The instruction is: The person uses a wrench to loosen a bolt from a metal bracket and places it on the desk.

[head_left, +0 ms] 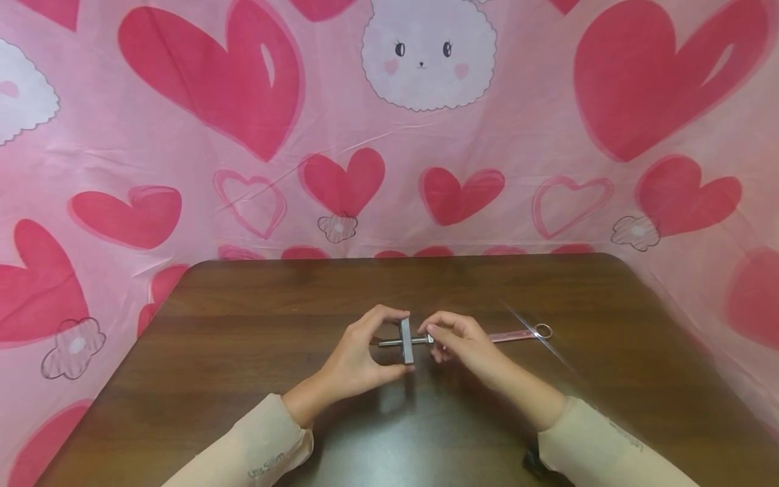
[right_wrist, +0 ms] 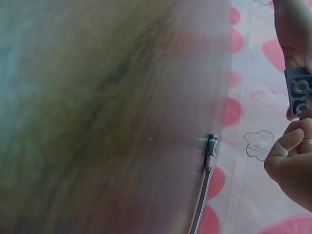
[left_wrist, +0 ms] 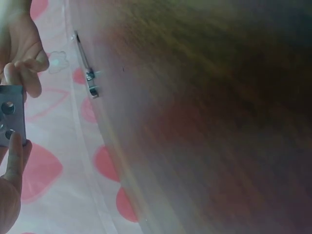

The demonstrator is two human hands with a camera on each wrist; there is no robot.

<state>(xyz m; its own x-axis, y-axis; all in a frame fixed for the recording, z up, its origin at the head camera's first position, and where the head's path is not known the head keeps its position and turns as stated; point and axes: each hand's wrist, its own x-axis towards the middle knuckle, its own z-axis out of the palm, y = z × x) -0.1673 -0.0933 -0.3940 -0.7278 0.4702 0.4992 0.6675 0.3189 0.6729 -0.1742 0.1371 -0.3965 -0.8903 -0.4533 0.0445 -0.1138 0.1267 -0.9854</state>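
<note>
My left hand (head_left: 359,355) grips a grey metal block (head_left: 407,341) between thumb below and fingers above. A silver bolt (head_left: 389,343) passes through the block, its shank sticking out on the left toward my palm. At the other end, my right hand (head_left: 464,341) pinches the bolt around its head, thumb and fingertips close together. In the left wrist view the block (left_wrist: 17,114) shows round holes, with a fingertip over the lower one. The right wrist view shows its recessed, moulded side (right_wrist: 294,80). Both hands are held over the table.
A slim metal tool (head_left: 511,336) with a ring (head_left: 544,331) at its right end lies on the brown wooden table (head_left: 274,297), behind my right hand. A small dark object (head_left: 534,462) sits by the right sleeve. Pink heart-printed cloth (head_left: 402,135) hangs around the table.
</note>
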